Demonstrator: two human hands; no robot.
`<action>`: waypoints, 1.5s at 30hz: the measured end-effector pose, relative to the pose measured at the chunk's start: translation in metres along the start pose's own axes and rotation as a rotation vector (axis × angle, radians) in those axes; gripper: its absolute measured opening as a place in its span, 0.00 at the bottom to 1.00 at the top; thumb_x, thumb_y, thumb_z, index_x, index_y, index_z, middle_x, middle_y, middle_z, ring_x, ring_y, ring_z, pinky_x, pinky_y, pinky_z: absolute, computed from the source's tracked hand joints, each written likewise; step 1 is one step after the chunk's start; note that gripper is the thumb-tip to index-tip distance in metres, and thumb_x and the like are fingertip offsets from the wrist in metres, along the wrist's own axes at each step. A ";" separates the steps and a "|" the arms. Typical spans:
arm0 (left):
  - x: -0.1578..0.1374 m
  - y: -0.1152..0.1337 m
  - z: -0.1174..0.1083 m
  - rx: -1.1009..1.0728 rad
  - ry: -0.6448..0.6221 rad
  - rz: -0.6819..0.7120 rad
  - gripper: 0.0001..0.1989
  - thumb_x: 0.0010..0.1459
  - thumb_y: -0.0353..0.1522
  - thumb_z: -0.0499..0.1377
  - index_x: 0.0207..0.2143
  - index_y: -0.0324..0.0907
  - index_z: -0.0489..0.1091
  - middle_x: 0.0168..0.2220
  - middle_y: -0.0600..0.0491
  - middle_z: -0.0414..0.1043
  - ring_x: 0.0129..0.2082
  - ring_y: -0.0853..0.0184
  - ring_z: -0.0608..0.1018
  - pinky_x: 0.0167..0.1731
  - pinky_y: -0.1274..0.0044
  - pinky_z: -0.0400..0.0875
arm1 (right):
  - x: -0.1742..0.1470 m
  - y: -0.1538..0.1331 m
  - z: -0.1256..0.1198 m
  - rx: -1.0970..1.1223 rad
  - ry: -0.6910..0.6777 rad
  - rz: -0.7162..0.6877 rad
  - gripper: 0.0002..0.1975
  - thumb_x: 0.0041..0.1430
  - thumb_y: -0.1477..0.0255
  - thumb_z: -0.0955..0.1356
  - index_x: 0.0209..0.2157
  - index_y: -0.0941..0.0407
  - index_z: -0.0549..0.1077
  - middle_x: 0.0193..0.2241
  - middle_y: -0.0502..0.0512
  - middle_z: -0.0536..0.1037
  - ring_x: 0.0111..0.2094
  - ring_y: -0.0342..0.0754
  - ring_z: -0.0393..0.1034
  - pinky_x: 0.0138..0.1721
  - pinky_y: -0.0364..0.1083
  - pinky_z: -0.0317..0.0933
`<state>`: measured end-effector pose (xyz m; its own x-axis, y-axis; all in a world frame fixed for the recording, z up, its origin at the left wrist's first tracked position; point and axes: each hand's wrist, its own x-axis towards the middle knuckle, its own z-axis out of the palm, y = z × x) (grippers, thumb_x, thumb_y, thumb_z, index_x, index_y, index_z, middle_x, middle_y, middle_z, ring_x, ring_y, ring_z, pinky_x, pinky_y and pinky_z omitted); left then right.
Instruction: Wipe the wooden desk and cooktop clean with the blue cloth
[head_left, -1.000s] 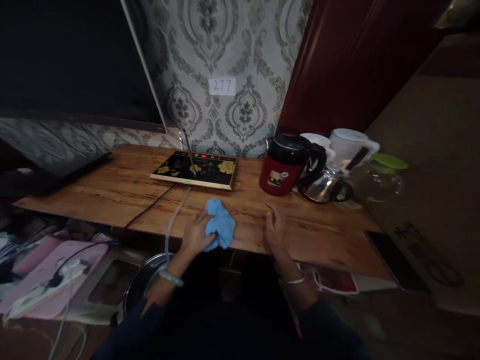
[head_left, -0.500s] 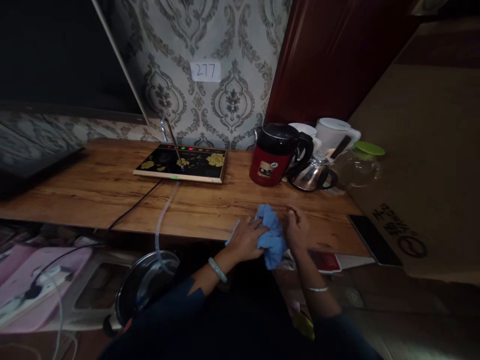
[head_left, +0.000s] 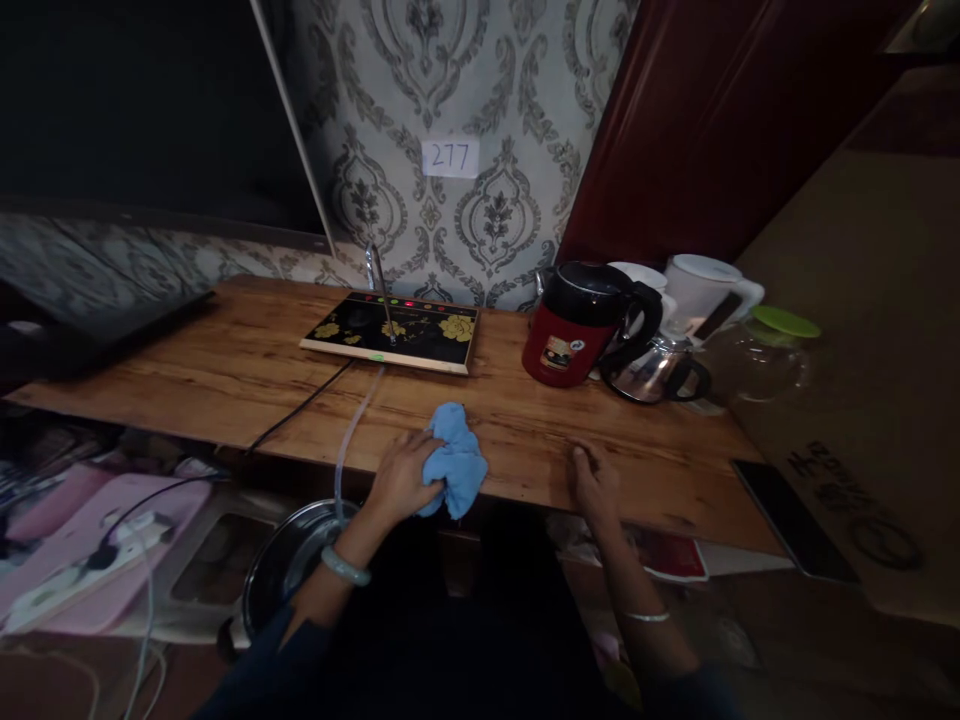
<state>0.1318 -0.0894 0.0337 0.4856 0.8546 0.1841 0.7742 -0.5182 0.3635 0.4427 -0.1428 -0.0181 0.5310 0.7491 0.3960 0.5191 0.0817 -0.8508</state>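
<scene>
My left hand (head_left: 405, 478) is closed on a crumpled blue cloth (head_left: 455, 462), held at the front edge of the wooden tabletop (head_left: 517, 430). A pale bangle circles that wrist. To the right, my right hand (head_left: 597, 482) hovers by the same edge, holding nothing, its fingers loosely bent and apart from the thumb. Behind the cloth stands a black panel with gold flowers (head_left: 427, 335), with a thin metal spout (head_left: 384, 295) rising from it. A red and black kettle (head_left: 566, 345) stands beyond my right hand.
Right of the kettle are a steel pot (head_left: 646, 375), a white-lidded jug (head_left: 701, 280) and a glass pot with a green lid (head_left: 786, 322). A clear hose (head_left: 346, 445) runs down to a metal pot (head_left: 259, 560) below. A cardboard box (head_left: 862, 400) borders the right side.
My left hand has moved left along the tabletop edge with the cloth, away from my right hand. My right hand stays near its place. The view has shifted slightly left.
</scene>
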 end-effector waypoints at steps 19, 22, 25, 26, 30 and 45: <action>0.026 -0.018 -0.019 0.227 0.131 -0.350 0.21 0.53 0.34 0.60 0.51 0.40 0.70 0.50 0.42 0.73 0.52 0.51 0.71 0.54 0.63 0.63 | -0.005 0.018 0.002 -0.271 -0.146 0.051 0.31 0.54 0.47 0.59 0.36 0.58 0.78 0.37 0.65 0.81 0.40 0.59 0.74 0.43 0.54 0.66; 0.007 -0.017 -0.022 0.215 0.112 -0.337 0.21 0.51 0.33 0.61 0.49 0.40 0.71 0.48 0.41 0.74 0.51 0.50 0.72 0.54 0.62 0.63 | -0.007 0.018 0.001 -0.304 -0.143 0.065 0.32 0.53 0.45 0.58 0.36 0.57 0.78 0.36 0.65 0.81 0.38 0.60 0.75 0.40 0.54 0.67; -0.016 -0.027 -0.036 0.049 0.093 -0.300 0.19 0.48 0.31 0.61 0.45 0.41 0.74 0.45 0.43 0.77 0.48 0.53 0.75 0.53 0.64 0.66 | -0.007 0.021 0.000 -0.324 -0.158 0.061 0.32 0.53 0.45 0.58 0.36 0.58 0.78 0.36 0.65 0.81 0.38 0.61 0.75 0.41 0.55 0.67; -0.023 -0.032 -0.043 -0.048 0.096 -0.298 0.17 0.47 0.31 0.60 0.42 0.42 0.74 0.43 0.46 0.78 0.46 0.54 0.77 0.52 0.65 0.68 | -0.007 0.023 0.000 -0.325 -0.167 0.047 0.32 0.53 0.46 0.58 0.36 0.57 0.78 0.36 0.65 0.81 0.39 0.61 0.75 0.41 0.55 0.67; -0.043 -0.063 -0.078 -0.392 0.278 -0.412 0.15 0.46 0.34 0.59 0.38 0.41 0.75 0.38 0.51 0.80 0.38 0.58 0.79 0.43 0.70 0.74 | -0.007 0.028 0.002 -0.345 -0.174 0.015 0.30 0.54 0.47 0.58 0.35 0.57 0.78 0.36 0.65 0.81 0.39 0.62 0.75 0.41 0.56 0.67; 0.014 -0.141 -0.060 -0.294 0.257 -0.265 0.13 0.41 0.31 0.61 0.33 0.39 0.75 0.39 0.50 0.79 0.41 0.60 0.78 0.49 0.69 0.71 | -0.007 0.023 0.005 -0.314 -0.170 -0.032 0.28 0.55 0.49 0.58 0.34 0.56 0.78 0.37 0.64 0.82 0.40 0.60 0.75 0.45 0.55 0.66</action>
<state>0.0055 -0.0022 0.0405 0.1415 0.9560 0.2570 0.6920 -0.2812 0.6649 0.4481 -0.1427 -0.0424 0.4062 0.8501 0.3350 0.7280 -0.0795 -0.6809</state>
